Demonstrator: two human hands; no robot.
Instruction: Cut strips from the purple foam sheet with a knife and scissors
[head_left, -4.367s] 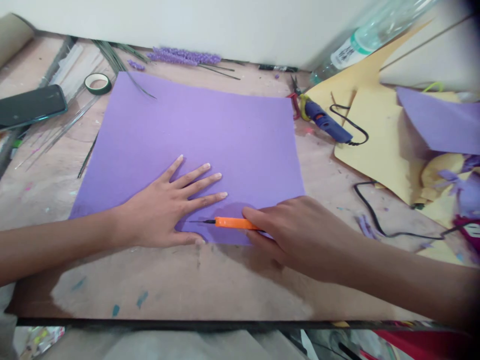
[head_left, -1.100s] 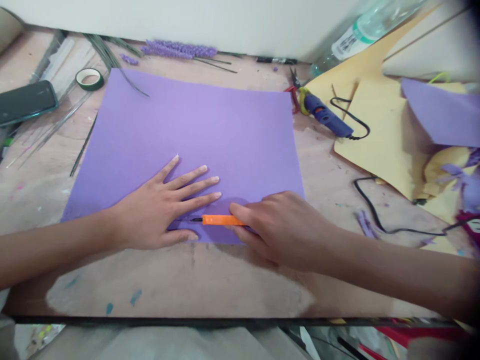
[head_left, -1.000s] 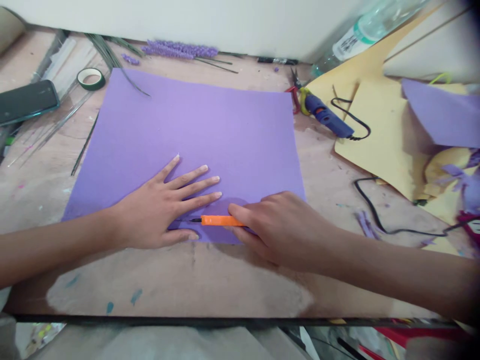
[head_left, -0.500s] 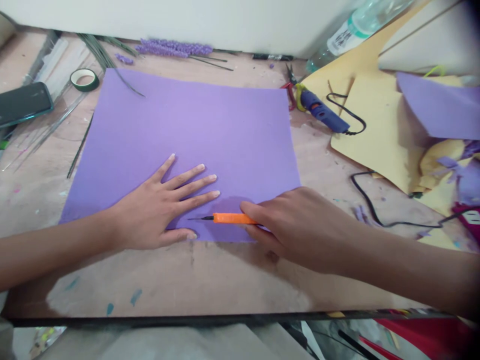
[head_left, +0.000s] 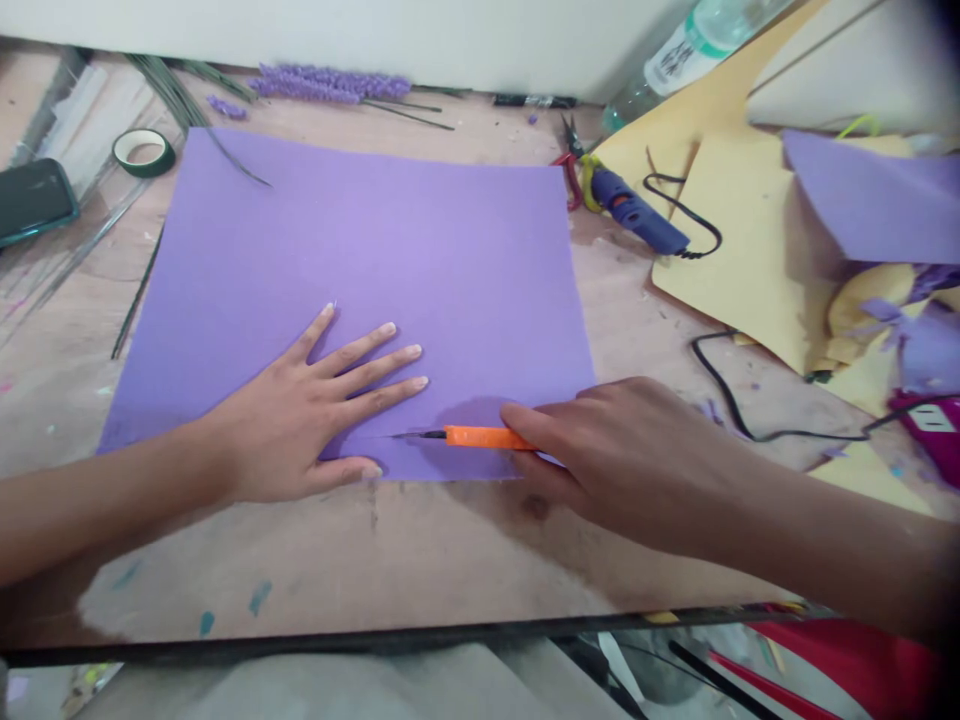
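A large purple sheet lies flat on the wooden table. My left hand presses flat on the sheet's near edge, fingers spread. My right hand grips an orange-handled tool with a thin black tip. The tool lies low across the sheet near its front edge, its tip pointing left toward my left thumb.
A blue glue gun with a black cord lies at the right. Yellow sheets and purple scraps pile beyond it. A green tape roll, a phone and wire stems sit at the left, purple flower sprigs at the back.
My right hand has drawn the orange tool to the right along the sheet's front edge. My left hand stays pressed on the sheet.
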